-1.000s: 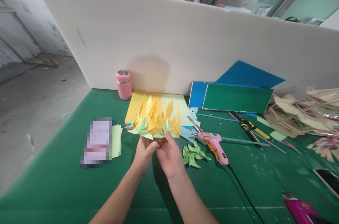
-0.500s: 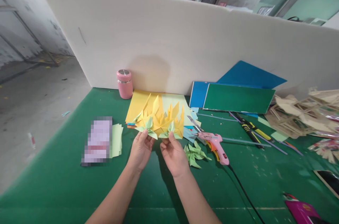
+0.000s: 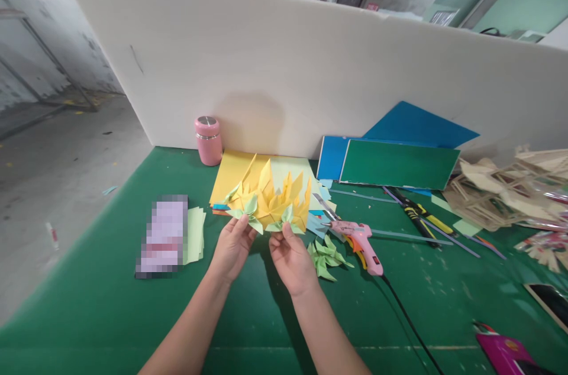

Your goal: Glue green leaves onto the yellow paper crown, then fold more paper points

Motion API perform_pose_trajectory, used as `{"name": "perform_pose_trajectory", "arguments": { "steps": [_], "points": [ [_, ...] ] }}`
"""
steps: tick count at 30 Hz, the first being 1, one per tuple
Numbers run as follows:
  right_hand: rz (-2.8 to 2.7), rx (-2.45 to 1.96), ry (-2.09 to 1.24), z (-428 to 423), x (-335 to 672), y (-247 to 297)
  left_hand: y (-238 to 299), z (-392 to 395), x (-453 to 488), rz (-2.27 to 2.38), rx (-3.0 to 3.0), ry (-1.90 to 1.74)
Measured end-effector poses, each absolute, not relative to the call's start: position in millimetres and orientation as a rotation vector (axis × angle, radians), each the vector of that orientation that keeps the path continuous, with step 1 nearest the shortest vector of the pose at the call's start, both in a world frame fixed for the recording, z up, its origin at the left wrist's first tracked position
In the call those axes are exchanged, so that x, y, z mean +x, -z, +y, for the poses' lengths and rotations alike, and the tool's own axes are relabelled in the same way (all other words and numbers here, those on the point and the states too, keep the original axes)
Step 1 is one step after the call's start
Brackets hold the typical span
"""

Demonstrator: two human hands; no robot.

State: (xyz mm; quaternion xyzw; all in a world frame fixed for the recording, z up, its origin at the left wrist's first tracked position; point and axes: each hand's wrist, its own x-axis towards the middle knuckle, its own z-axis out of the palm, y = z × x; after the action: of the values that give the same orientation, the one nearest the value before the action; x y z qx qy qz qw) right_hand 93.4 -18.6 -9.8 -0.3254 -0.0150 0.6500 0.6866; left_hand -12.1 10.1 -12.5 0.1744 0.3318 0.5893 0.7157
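Between my two hands is a folded paper flower (image 3: 271, 203) with pointed yellow petals and light green leaves along its lower edge. My left hand (image 3: 234, 245) pinches the green leaf at the lower left, thumb on top. At the lower right, my right hand (image 3: 290, 256) pinches another green leaf the same way. The flower is held above the green table, in front of the stacked paper sheets. Right of my right hand lies a small pile of folded green paper leaves (image 3: 329, 256), and beside it a pink hot glue gun (image 3: 358, 239) with its cord running down.
Yellow paper sheets (image 3: 226, 177) and a pink flask (image 3: 208, 141) are at the back. A blurred lilac rectangle (image 3: 166, 233) lies left, by green paper slips (image 3: 195, 236). Box cutters (image 3: 419, 218), blue boards (image 3: 331, 159) and wooden pieces (image 3: 483, 197) are at right. A white panel (image 3: 284, 61) stands behind.
The flower has tilted slightly and shifted a little to the right in my fingers. Both hands keep their pinch on it; everything on the table stays put.
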Motion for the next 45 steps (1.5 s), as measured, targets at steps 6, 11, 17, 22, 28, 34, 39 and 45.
{"name": "perform_pose_trajectory", "arguments": {
  "steps": [6, 11, 17, 22, 28, 34, 39, 45],
  "points": [
    [-0.047, -0.738, -1.44, -19.0, 93.2, 9.7, 17.0, 13.6, -21.1, 0.745, 0.466, -1.226],
    [-0.054, -0.744, -1.455, -18.6, 93.9, 13.6, 17.2, 17.1, -28.8, 0.776, 0.521, -1.171],
    [-0.044, -0.746, -1.453, -18.5, 93.2, 12.8, 15.5, 17.2, -29.5, 0.789, 0.55, -1.156],
    [-0.029, -0.746, -1.437, -18.7, 92.2, 10.9, 16.8, 17.5, -29.3, 0.789, 0.547, -1.161],
    [-0.052, -0.753, -1.426, -18.6, 91.7, 12.0, 17.7, 18.4, -29.0, 0.774, 0.53, -1.172],
    [-0.083, -0.752, -1.431, -18.9, 92.5, 13.2, 18.4, 18.3, -29.6, 0.759, 0.519, -1.165],
    [-0.079, -0.751, -1.435, -18.9, 93.1, 13.2, 17.9, 18.7, -29.3, 0.752, 0.516, -1.161],
    [-0.054, -0.746, -1.42, -18.7, 92.3, 14.6, 18.0, 18.4, -29.1, 0.758, 0.511, -1.162]
  ]
}}
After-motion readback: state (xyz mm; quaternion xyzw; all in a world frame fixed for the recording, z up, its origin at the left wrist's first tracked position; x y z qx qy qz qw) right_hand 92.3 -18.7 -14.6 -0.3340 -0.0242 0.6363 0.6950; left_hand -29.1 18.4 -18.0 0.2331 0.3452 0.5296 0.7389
